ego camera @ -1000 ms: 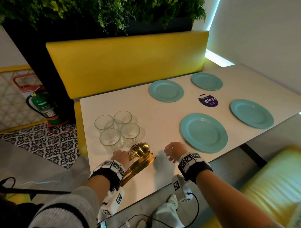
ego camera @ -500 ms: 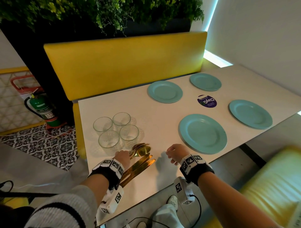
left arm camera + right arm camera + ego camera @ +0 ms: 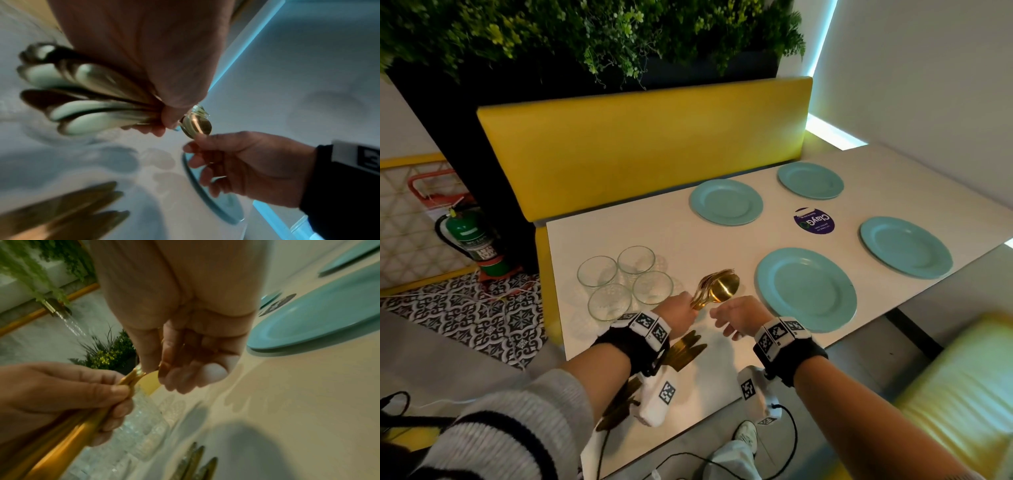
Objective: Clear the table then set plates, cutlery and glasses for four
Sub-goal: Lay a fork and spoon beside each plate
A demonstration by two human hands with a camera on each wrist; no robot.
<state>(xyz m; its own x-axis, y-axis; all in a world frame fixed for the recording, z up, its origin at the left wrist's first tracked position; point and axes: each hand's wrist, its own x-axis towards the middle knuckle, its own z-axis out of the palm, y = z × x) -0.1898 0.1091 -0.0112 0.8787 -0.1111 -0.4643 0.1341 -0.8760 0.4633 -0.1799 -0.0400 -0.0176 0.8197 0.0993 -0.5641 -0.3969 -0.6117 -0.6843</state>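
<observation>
My left hand [image 3: 677, 313] grips a bundle of gold spoons and forks [image 3: 717, 287] by the necks and holds it above the white table [image 3: 654, 233]; the handles fan out in the left wrist view [image 3: 82, 100]. My right hand [image 3: 736, 317] is right beside it, thumb and curled fingers pinching the bowl of the top spoon [image 3: 150, 382]. Gold knives [image 3: 685, 349] lie on the table under my left wrist. Several clear glasses [image 3: 625, 281] stand grouped to the left. Several teal plates are laid out, the nearest [image 3: 806, 289] just right of my hands.
A round purple sticker [image 3: 813, 221] lies between the plates. A yellow bench back [image 3: 640, 144] runs along the far side, and a yellow seat [image 3: 959, 387] is at the near right. A green fire extinguisher [image 3: 472, 240] stands on the tiled floor to the left.
My left hand has lifted the spoons and forks off the table, leaving the knives behind. My right hand has left the table edge and moved up to the spoon bowls.
</observation>
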